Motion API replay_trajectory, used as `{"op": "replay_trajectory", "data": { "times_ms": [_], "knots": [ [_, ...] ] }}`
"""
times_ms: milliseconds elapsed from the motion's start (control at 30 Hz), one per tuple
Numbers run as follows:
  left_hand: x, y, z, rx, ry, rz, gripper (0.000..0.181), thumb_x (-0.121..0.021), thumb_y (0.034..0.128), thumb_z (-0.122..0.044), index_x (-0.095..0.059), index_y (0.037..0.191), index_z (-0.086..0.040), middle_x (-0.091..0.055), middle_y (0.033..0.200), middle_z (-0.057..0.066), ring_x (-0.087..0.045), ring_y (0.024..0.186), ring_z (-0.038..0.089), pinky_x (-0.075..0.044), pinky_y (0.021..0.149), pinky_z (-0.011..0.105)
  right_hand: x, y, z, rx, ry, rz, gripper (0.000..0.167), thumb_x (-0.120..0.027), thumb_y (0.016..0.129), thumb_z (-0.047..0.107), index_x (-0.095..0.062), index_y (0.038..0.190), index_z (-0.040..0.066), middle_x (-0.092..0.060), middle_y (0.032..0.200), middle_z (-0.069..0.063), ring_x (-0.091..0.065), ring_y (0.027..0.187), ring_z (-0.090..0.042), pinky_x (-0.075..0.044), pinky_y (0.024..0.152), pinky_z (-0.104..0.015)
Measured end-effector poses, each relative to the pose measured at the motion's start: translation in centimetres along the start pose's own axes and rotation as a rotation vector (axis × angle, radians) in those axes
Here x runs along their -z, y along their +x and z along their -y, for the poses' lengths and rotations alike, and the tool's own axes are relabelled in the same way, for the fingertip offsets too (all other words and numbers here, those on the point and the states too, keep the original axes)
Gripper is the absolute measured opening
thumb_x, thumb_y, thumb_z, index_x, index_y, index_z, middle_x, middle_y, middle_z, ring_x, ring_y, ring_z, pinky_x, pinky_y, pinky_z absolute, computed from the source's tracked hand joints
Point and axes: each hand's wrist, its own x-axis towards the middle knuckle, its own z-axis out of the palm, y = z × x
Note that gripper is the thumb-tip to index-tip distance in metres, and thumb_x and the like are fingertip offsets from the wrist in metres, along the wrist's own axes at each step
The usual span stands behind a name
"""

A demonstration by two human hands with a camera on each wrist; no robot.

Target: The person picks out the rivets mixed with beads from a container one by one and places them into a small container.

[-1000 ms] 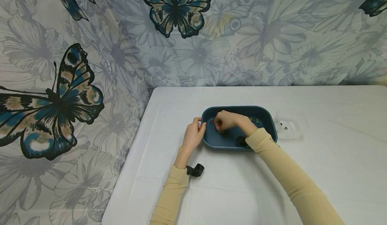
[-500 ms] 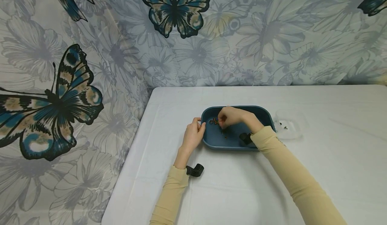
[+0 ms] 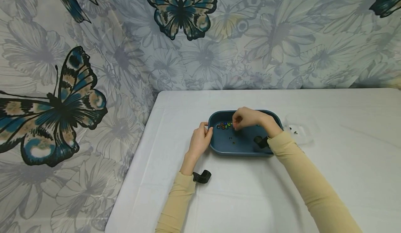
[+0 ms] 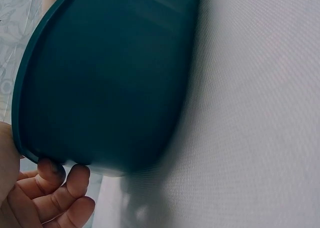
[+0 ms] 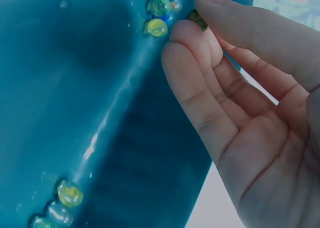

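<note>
A dark blue-green tray (image 3: 244,146) lies on the table. At its left end my left hand (image 3: 201,138) grips the rim, thumb toward me; curled fingers (image 4: 75,180) show below the rim in the left wrist view. Over the tray's far side, my right hand (image 3: 247,117) pinches a small dark olive-brown piece (image 5: 198,20) between thumb and fingers; its kind is unclear. Coloured glass marbles (image 3: 224,125) sit in a cluster just left of that hand. In the right wrist view, a yellow marble (image 5: 157,27) is near the fingertips, and several more marbles (image 5: 70,193) lie farther along.
Two tiny pieces (image 3: 232,140) rest on the tray floor, too small to identify. Right of the tray stands a clear plastic container (image 3: 304,135) with a few small dark bits. A white cloth covers the table (image 3: 238,194); patterned fabric (image 3: 269,52) hangs behind.
My right hand has moved right and slightly toward the far side of the tray, uncovering more marbles at the left. The left hand keeps its place on the rim.
</note>
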Motion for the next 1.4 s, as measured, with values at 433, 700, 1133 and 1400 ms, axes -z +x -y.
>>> {"op": "replay_trajectory", "data": {
  "times_ms": [433,700,1133,1400],
  "knots": [
    [0.2,-0.1,-0.2,-0.005,-0.01,0.008,0.029,-0.05,0.0959,-0.016,-0.053,0.114,0.006,-0.041,0.057,-0.003,-0.036,0.045,0.007,-0.031,0.045,0.02,1.1,-1.7,-0.3,-0.045,0.059,-0.031,0.006,-0.067,0.082,0.002,-0.066,0.077,0.005,-0.063,0.075,-0.003,-0.058,0.067,-0.017,-0.048,0.062,-0.032],
    [0.1,-0.1,-0.2,-0.008,-0.006,0.005,0.03,-0.051,0.0956,-0.016,-0.053,0.114,0.007,-0.042,0.058,-0.003,-0.036,0.045,0.007,-0.031,0.046,0.02,1.6,-2.6,-0.6,-0.072,0.065,-0.057,0.006,-0.065,0.083,0.001,-0.067,0.078,0.004,-0.063,0.074,-0.002,-0.059,0.066,-0.019,-0.048,0.063,-0.033],
    [0.1,-0.2,-0.2,-0.005,-0.009,0.009,0.031,-0.051,0.0958,-0.017,-0.053,0.115,0.007,-0.042,0.059,-0.003,-0.036,0.046,0.008,-0.032,0.047,0.021,2.8,-5.3,-1.2,-0.102,0.122,-0.092,0.004,-0.066,0.084,0.004,-0.066,0.083,0.0,-0.064,0.076,-0.01,-0.06,0.071,-0.034,-0.049,0.067,-0.046],
    [0.0,-0.1,-0.1,-0.006,-0.005,0.005,0.03,-0.051,0.0958,-0.017,-0.053,0.115,0.007,-0.041,0.058,-0.003,-0.036,0.045,0.008,-0.031,0.046,0.021,3.4,-6.7,-1.4,-0.13,0.134,-0.12,0.004,-0.065,0.085,0.005,-0.065,0.084,0.001,-0.066,0.079,-0.01,-0.062,0.074,-0.033,-0.049,0.068,-0.045]
  ]
}}
